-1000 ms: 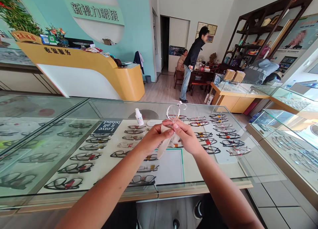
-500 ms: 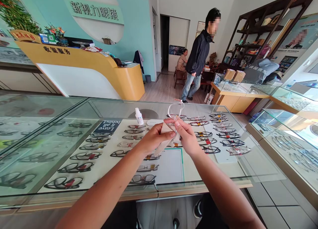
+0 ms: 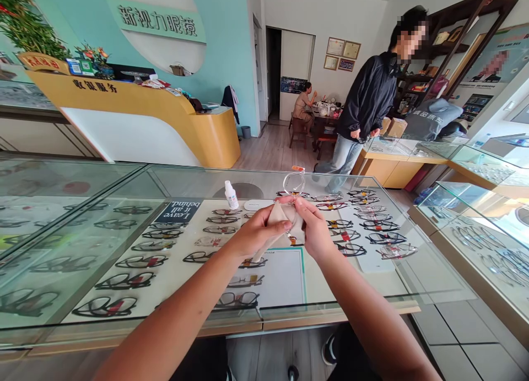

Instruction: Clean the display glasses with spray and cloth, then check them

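A pair of clear-framed eyeglasses with an orange tag is held up over the glass display case. My right hand pinches the frame near its middle. In my left hand is a beige cleaning cloth, folded around the lower lens, with the thumb pressing on it. Part of the lower lens and the temples are hidden by cloth and fingers. A white spray bottle stands upright on the glass, left of my hands.
Rows of eyeglasses lie inside the case beneath my forearms. A person in a dark jacket is beyond the case, and another sits at a back table. More display cases stand to the right.
The cloth has shifted and bunched around the lower lens, and the eyeglasses have turned slightly. The person in the dark jacket has walked to the right and nearer.
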The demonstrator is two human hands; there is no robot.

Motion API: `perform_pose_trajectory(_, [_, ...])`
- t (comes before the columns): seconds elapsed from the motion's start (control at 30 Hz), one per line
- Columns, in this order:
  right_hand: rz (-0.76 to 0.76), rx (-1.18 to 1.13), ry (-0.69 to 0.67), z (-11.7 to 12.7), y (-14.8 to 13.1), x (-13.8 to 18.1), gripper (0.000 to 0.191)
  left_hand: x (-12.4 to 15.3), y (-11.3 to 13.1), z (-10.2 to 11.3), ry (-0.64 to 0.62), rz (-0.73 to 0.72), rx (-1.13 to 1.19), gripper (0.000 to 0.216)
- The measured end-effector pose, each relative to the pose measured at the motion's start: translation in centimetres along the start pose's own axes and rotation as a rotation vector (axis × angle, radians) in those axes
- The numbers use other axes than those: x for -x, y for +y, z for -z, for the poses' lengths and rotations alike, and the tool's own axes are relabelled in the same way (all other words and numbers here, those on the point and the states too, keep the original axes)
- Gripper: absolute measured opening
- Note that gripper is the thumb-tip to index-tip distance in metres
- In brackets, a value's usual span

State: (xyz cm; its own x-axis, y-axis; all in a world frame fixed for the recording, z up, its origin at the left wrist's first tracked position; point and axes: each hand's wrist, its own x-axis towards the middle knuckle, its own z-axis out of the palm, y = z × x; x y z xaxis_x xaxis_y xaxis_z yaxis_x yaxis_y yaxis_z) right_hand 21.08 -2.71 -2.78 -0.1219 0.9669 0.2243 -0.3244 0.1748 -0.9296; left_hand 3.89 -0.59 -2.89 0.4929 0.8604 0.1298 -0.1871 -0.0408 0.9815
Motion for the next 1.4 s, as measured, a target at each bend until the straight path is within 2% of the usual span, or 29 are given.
perform_pose_trajectory(0.13, [-0.034,-0.048,0.038,0.0,0.1,0.0,0.047,0.1,-0.2,-0.3,0.008,-0.007,0.029,0.050])
perform_pose_trajectory(0.27, [-0.046,-0.017,0.041,0.0,0.5,0.0,0.049,0.2,-0.4,-0.9,0.035,0.013,0.083,0.071])
perform_pose_trajectory(0.33, [-0.041,-0.002,0.046,0.0,0.7,0.0,0.051,0.1,-0.6,-1.1,0.066,0.031,0.091,0.074])
perform_pose_trajectory(0.7, [0.056,0.079,-0.027,-0.7,1.4,0.2,0.052,-0.7,-1.9,-1.4,0.259,-0.025,0.094,0.057])
perform_pose_trajectory(0.87, [0.139,0.165,-0.042,-1.0,1.0,0.3,0.056,-0.9,-2.4,-1.2,0.324,-0.059,0.085,0.060])
perform_pose_trajectory(1.03, [0.141,0.185,-0.051,-1.0,0.6,0.2,0.058,-0.9,-2.7,-1.2,0.317,-0.033,0.078,0.061])
perform_pose_trajectory(1.4, [0.073,0.003,-0.013,-0.5,0.6,0.1,0.052,-1.1,-3.7,-0.4,0.263,-0.030,0.004,0.061])
